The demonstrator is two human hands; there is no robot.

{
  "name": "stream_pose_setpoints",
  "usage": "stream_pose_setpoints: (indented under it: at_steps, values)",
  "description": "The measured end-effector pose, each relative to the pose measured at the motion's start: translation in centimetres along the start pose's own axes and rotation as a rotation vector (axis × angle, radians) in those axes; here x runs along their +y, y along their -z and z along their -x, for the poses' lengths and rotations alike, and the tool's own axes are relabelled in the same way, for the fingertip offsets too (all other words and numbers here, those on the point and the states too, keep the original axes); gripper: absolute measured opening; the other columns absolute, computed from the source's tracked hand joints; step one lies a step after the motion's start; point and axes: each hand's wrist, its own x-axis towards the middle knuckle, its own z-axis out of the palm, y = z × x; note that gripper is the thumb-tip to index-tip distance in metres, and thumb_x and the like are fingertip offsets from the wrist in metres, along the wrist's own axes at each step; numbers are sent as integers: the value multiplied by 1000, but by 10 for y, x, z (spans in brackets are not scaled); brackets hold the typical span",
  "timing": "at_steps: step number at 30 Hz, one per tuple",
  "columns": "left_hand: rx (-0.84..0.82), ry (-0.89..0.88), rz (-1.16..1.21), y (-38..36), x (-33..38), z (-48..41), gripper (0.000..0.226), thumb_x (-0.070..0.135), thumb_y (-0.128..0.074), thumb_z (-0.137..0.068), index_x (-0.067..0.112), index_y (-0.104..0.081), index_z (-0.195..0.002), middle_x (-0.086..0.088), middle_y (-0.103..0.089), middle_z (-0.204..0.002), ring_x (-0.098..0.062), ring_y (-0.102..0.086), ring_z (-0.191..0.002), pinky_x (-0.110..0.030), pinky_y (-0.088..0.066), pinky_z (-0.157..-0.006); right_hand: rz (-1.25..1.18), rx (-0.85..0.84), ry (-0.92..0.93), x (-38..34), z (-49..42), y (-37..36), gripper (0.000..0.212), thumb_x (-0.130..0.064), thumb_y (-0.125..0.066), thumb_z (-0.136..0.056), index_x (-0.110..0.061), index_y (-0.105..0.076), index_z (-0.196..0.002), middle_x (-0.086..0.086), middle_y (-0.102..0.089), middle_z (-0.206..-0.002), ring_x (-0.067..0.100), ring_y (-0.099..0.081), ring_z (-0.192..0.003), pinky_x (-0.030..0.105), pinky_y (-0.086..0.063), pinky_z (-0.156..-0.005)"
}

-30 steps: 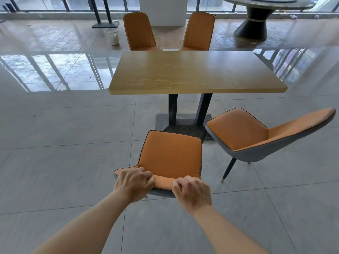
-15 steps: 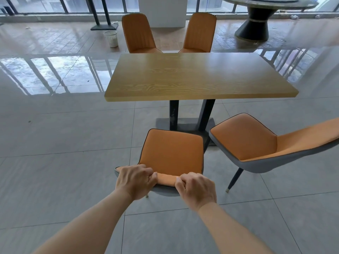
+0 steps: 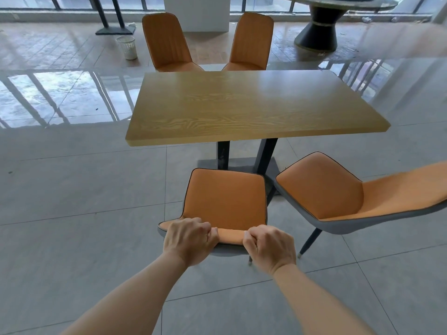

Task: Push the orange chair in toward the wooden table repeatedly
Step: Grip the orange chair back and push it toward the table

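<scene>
Sliding forward since the earlier frame: orange chair point(image 3: 227, 199), seat front edge now lying closer to the dark pedestal base point(image 3: 238, 163) under the wooden tabletop point(image 3: 251, 105), though not yet reaching beneath the near tabletop edge. Gripping the top of the chair's backrest: left hand point(image 3: 189, 240) and right hand point(image 3: 269, 247), side by side, fingers point(image 3: 205, 229) curling together over the rim and clamping on it, thumbs hidden behind. Extending from the lower frame toward the backrest: both bare forearms. Standing just beside on the right, angled toward the pedestal and close to the gripped chair without clearly touching it: second orange chair point(image 3: 338, 199) with grey shell and dark legs. Facing from the far side of the tabletop: two more orange chairs point(image 3: 167, 42). Resting on the glossy tiled floor point(image 3: 72, 189) well beyond, at upper left: white wastebasket point(image 3: 127, 47). Showing at upper right: round dark-based table point(image 3: 319, 32).
</scene>
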Motion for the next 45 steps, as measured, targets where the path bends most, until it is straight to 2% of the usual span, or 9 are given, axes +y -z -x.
stream_pose_setpoints:
  at_steps: [6, 11, 15, 22, 28, 35, 40, 43, 45]
  values:
    - [17, -45, 69, -8, -7, -12, 46, 45, -41, -86, 21, -52, -48, 6, -46, -47, -16, -44, -40, -23, -7, -47, -9, 68, -3, 1, -13, -5, 49, -47, -31, -89, -23, -67, -65, -7, -62, -62, 15, -54, -56, 24, -44, -48]
    - [60, -31, 61, -6, -11, -30, 45, 43, -41, -84, 22, -49, -45, 5, -44, -46, -16, -29, -40, -22, 1, -52, -14, 91, -5, 3, -30, -8, 47, -46, -33, -89, -22, -65, -64, -6, -60, -60, 16, -53, -54, 25, -44, -47]
    - [43, -62, 108, -15, -9, -37, 45, 44, -41, -87, 22, -50, -49, 3, -45, -48, -19, -42, -41, -24, -12, -46, -16, 122, 1, 10, -37, -11, 44, -43, -37, -88, -22, -63, -59, -5, -58, -56, 16, -51, -51, 25, -42, -44]
    - [32, -65, 121, -18, -5, -38, 45, 44, -43, -89, 21, -52, -52, 3, -49, -52, -20, -45, -45, -27, -27, -45, -44, 181, 24, 15, -35, -10, 40, -39, -43, -86, -22, -63, -56, -6, -58, -55, 17, -51, -50, 25, -42, -42]
    - [51, -83, 131, -19, -5, -35, 36, 39, -47, -89, 21, -57, -59, 2, -55, -58, -23, -49, -50, -30, -38, -51, -61, 182, 62, 17, -36, -12, 40, -40, -44, -89, -22, -66, -60, -6, -62, -59, 16, -52, -52, 26, -43, -46]
    - [3, -77, 102, -12, -2, -35, 37, 39, -46, -89, 22, -57, -59, 3, -55, -59, -20, -49, -51, -29, -38, -50, -96, 139, 88, 20, -37, -14, 40, -42, -47, -90, -23, -66, -60, -7, -63, -61, 12, -52, -53, 25, -46, -46]
    - [-50, -38, 87, -7, 1, -33, 39, 40, -41, -91, 22, -56, -60, 2, -53, -58, -20, -47, -51, -30, -41, -52, -81, 110, 107, 20, -37, -9, 41, -43, -45, -89, -24, -62, -57, -7, -57, -56, 11, -45, -49, 18, -34, -44]
    - [-105, 17, 123, 2, 4, -33, 40, 40, -36, -92, 20, -52, -61, 0, -52, -59, -22, -46, -53, -33, -43, -56, -61, -20, 65, 18, -38, -2, 44, -45, -38, -91, -24, -62, -61, -6, -57, -59, 13, -47, -53, 25, -43, -46]
    - [-198, 55, 117, 9, 5, -33, 44, 45, -26, -93, 21, -53, -68, -1, -56, -67, -23, -51, -62, -35, -47, -66, -46, -122, 4, 15, -39, 4, 45, -49, -31, -91, -25, -62, -68, -7, -57, -66, 12, -49, -59, 28, -48, -52]
